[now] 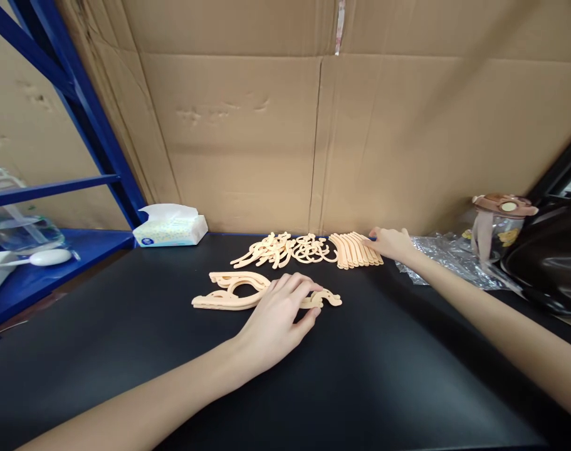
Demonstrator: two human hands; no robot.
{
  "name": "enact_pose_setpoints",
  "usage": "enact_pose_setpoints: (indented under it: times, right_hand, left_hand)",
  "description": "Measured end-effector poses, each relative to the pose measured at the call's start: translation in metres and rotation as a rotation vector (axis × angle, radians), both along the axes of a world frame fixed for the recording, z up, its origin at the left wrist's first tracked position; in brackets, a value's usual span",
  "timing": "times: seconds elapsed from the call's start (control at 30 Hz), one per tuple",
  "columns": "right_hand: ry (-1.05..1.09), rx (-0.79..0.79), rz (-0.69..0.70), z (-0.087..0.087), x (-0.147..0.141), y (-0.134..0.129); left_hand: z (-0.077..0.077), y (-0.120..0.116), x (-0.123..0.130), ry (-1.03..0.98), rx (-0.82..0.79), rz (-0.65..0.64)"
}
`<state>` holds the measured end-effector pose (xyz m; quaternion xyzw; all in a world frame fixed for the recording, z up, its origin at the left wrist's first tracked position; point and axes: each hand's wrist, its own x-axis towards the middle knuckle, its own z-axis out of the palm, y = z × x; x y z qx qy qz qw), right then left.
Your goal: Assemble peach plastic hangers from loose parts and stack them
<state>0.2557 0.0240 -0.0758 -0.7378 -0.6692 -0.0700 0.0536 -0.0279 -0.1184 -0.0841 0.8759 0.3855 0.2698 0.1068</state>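
Cream plastic hanger-shaped pieces (224, 302) lay stacked on the black surface (407, 382), left hand (276, 313) draped over their right part, its grip unclear, curved cream plastic slats (352, 252) sat in a row beyond, right hand (394, 245) at their right end, grip also unclear

From here I see smooth, matt plastic hanger pieces (355, 252) toward the far edge of the softly glossy table (383, 369), creased matt cardboard (229, 144) behind, shiny crinkled plastic film (442, 262) toward the far right corner.
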Motion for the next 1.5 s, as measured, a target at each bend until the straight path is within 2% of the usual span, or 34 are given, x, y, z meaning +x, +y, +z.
enact_pose_setpoints:
  times: [0.4, 0.6, 0.67, 0.73, 0.83, 0.9, 0.97, 1.07, 1.17, 1.3, 1.4, 1.5]
  right_hand:
    - [-0.143, 0.001, -0.026, 0.002, -0.007, -0.001]
    - [-0.169, 0.125, -0.03, 0.018, -0.011, -0.015]
    - [-0.144, 0.258, 0.071, 0.023, -0.013, -0.029]
    - [-0.027, 0.344, 0.291, 0.025, -0.017, -0.049]
    - [0.166, 0.273, 0.647, 0.023, -0.031, -0.085]
    - [0.173, 0.228, 0.823, 0.02, -0.044, -0.108]
    - [0.159, 0.227, 0.932, 0.016, -0.056, -0.125]
    - [0.075, 0.31, 0.998, 0.012, -0.068, -0.136]
    - [0.004, 0.332, 1.003, 0.01, -0.071, -0.138]
    - [0.014, 0.266, 1.005, 0.007, -0.07, -0.139]
    - [0.077, 0.187, 1.021, 0.004, -0.072, -0.142]
    - [0.136, 0.147, 1.047, 0.001, -0.075, -0.145]
  left_hand:
    - [-0.002, -0.004, -0.001, -0.022, 0.003, -0.015]
    - [0.003, -0.002, -0.004, -0.054, 0.044, 0.014]
    - [0.004, 0.0, -0.005, -0.056, 0.067, 0.034]
    - [0.003, 0.001, -0.007, -0.062, 0.085, 0.049]
    - [0.001, 0.002, -0.008, -0.11, 0.066, 0.046]
    - [0.0, 0.001, -0.007, -0.159, 0.016, 0.043]
    - [0.001, 0.001, -0.006, -0.178, -0.064, 0.024]
    - [0.002, 0.002, -0.004, -0.173, -0.164, -0.033]
    - [0.003, 0.003, -0.004, -0.136, -0.174, -0.055]
    - [0.008, 0.003, -0.006, 0.078, -0.015, -0.053]
    - [0.015, 0.0, -0.007, 0.258, 0.11, -0.133]
    - [0.02, -0.002, -0.007, 0.349, 0.176, -0.183]
